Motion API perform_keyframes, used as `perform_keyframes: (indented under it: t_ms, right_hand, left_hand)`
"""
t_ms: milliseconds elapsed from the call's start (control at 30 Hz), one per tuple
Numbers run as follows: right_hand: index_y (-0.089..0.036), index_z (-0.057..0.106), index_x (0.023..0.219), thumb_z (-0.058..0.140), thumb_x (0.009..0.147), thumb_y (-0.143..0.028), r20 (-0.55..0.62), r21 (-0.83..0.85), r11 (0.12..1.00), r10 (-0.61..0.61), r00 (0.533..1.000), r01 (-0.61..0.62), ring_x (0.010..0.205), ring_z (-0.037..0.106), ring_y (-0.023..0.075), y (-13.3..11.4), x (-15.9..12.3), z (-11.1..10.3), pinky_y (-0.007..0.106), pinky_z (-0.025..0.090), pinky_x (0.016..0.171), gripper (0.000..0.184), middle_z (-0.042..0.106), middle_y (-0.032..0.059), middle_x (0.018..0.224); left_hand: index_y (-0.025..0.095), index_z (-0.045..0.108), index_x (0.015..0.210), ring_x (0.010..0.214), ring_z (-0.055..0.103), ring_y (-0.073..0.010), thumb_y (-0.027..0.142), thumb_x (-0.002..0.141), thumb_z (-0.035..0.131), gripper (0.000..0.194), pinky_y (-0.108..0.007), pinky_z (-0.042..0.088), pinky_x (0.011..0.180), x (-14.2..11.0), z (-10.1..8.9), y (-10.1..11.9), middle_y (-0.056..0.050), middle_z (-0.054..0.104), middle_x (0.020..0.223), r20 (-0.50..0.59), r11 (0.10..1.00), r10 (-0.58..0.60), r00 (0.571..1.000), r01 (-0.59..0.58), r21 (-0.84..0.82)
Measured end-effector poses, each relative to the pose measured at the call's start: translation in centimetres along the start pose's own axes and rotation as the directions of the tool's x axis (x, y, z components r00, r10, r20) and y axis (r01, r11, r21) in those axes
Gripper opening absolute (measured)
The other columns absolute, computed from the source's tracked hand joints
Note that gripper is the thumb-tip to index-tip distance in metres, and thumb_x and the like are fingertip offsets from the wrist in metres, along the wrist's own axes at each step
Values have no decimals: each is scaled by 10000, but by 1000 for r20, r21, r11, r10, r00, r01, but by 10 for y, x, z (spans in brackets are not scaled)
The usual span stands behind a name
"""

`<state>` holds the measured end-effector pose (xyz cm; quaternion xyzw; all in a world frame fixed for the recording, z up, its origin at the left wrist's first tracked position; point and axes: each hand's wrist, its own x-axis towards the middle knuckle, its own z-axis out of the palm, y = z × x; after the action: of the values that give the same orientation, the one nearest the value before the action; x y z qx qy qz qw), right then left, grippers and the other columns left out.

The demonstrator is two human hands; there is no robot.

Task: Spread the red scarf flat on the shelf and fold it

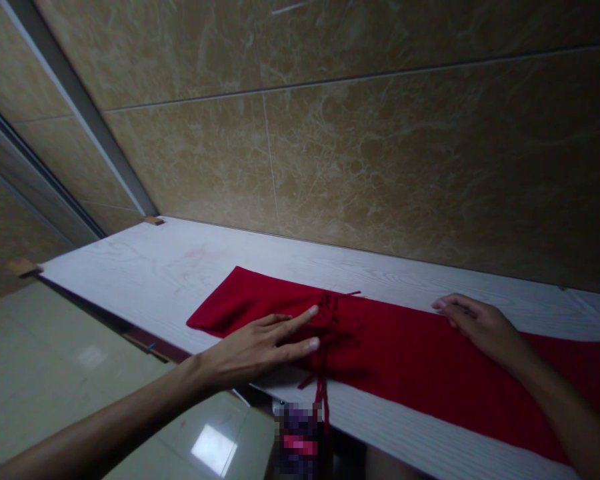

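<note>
A red fringed scarf (410,347) lies folded lengthwise along the white board, its left end (240,300) turned over. Its dark red fringe (337,323) spreads across the cloth, and several strands hang past the front edge. Over the left part of the scarf, beside the fringe, my left hand (270,343) is open with its fingers stretched to the right; the fingertips are at the strands. My right hand (475,323) is at the scarf's far edge, loosely bent, with nothing visible in its fingers. Some of its fingers are hidden beneath the hand.
The long white wood-grain board (165,267) runs along a brown marbled tile wall (380,153). Small wooden pieces (154,220) show at its left corners. Shiny floor tiles (55,367) lie below on the left. A pixelated patch (300,440) covers something below the front edge.
</note>
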<state>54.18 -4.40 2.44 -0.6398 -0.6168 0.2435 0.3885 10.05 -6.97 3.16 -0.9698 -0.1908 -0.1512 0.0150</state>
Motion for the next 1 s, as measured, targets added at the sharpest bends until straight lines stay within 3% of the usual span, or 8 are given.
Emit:
perform_keyframes:
  t_ms: [167,267,367,500,567,733,1000]
  right_hand:
    - [-240,731,733,633,683,-884,14,14,1000,-6,1000,6,574,534,198,2,0,0,339,455,581,654,642,38,632]
    - [-233,735,738,646,687,-851,9,15,1000,4,1000,-4,578,530,197,2,0,0,340,453,587,627,645,43,638]
    - [-231,739,748,644,695,-834,9,16,1000,11,1000,-11,587,536,200,3,0,1,342,455,598,612,645,45,641]
    - [-242,720,730,633,679,-870,17,17,1000,4,1000,-4,591,549,210,7,2,1,339,453,582,636,652,51,643]
    - [-247,719,735,624,693,-876,15,15,1000,-11,1000,10,596,553,211,10,3,1,336,455,579,638,663,53,655]
    - [-252,715,738,621,722,-868,22,5,1000,-31,999,31,572,528,198,11,3,1,326,443,560,623,639,39,631]
    - [-238,726,748,651,695,-871,18,49,999,-9,1000,8,587,531,198,14,3,2,325,440,580,639,626,30,628]
  left_hand:
    - [282,-160,1683,1590,242,-360,78,914,687,1162,-547,375,1255,-3,9,-3,-199,105,1743,-101,954,-283,954,291,71]
    - [217,11,1708,1607,108,-408,301,892,784,1127,-624,255,1282,-9,17,-12,-227,74,1743,-81,916,-381,921,388,99]
    - [148,177,1688,1603,100,-429,477,888,781,1055,-655,203,1279,-17,22,-18,-249,143,1727,-33,878,-457,889,456,147]
    - [118,321,1646,1600,146,-421,498,885,772,963,-639,210,1280,-18,18,-14,-234,194,1718,25,810,-565,824,549,207]
    - [171,391,1629,1601,135,-421,478,907,755,865,-654,213,1275,-14,14,-8,-192,201,1726,48,806,-572,819,551,218]
    - [341,525,1553,1604,160,-377,318,984,682,591,-666,233,1268,-4,9,0,-67,199,1739,109,873,-480,871,460,162]
    - [338,391,1624,1604,187,-295,174,1071,488,585,-611,252,1283,3,10,1,-36,245,1724,184,939,-333,925,342,-21]
